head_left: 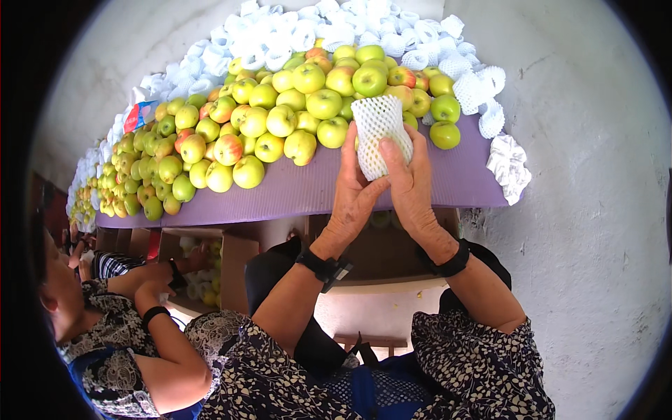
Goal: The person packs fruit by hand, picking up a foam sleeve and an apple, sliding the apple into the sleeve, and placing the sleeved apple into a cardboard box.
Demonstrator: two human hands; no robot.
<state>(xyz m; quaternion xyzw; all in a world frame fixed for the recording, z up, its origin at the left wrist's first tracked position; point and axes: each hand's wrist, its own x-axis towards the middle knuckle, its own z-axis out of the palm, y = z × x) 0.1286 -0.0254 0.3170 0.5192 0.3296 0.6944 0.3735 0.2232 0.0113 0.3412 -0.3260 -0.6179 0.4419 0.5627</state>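
Observation:
Both of my hands grip one white foam net sleeve (382,129), held upright over the front edge of the purple tabletop. My left hand (351,192) closes on its left side, fingers partly behind it. On the other side my right hand (411,178) wraps the sleeve, with its thumb across the front. The sleeve looks rounded out; whether a fruit is inside I cannot make out. Just beyond it lies a large heap of green-yellow apples (281,120), some blushed red. A single green apple (444,135) sits just right of my hands.
White foam net sleeves (266,35) pile up behind the apples, and a crumpled white cloth (509,168) lies at the table's right end. Below the table, an open cardboard box (238,269) holds wrapped fruit; a co-worker's hand (196,259) reaches into it. A bare wall stands right.

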